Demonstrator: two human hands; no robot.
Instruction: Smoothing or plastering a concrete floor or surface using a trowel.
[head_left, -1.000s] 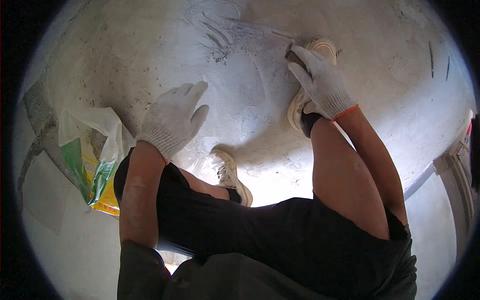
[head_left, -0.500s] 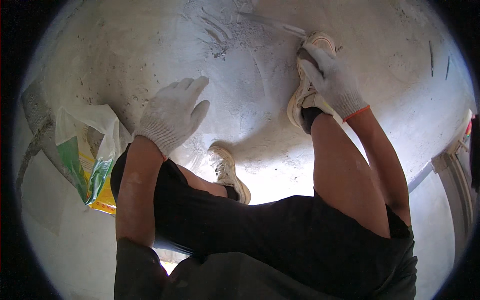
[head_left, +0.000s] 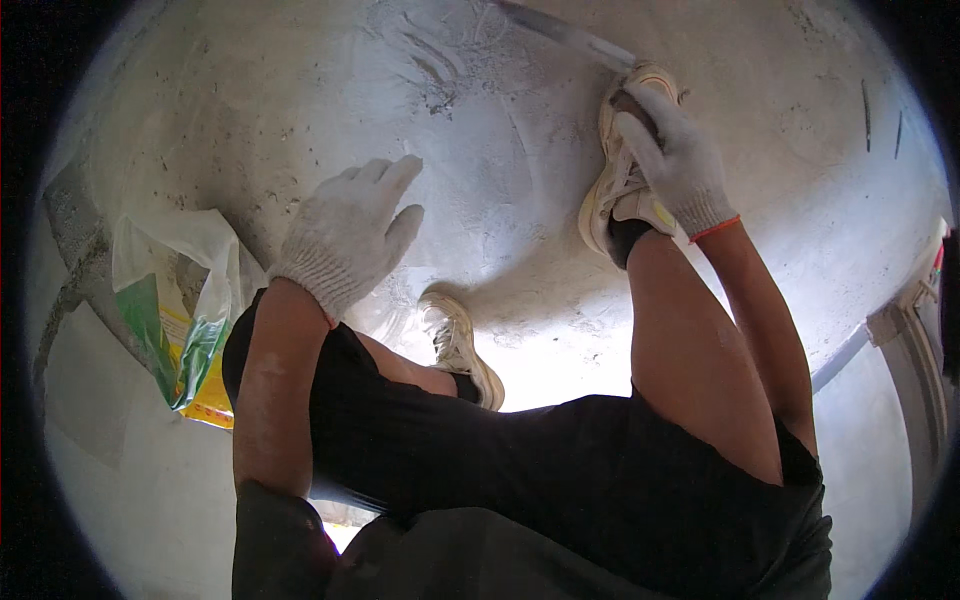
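Observation:
My right hand (head_left: 682, 150), in a white knit glove with an orange cuff edge, is closed round the dark handle of a trowel (head_left: 570, 38). The trowel's long, flat metal blade reaches up and left across the grey cement surface (head_left: 500, 190), slightly smeared by motion. Below that hand my right shoe (head_left: 608, 190) is partly covered. My left hand (head_left: 352, 228), gloved too, hovers over my left knee with its fingers stretched out and thumb apart, holding nothing.
A clear plastic bag with green and yellow print (head_left: 185, 330) stands left of my left knee. My left shoe (head_left: 462, 350) is planted between the knees. Rough trowel marks (head_left: 435, 70) show at the top. A frame-like edge (head_left: 915, 350) runs along the far right.
My right hand and the trowel have shifted a little to the right, the blade also slightly upward. My left hand has hardly moved.

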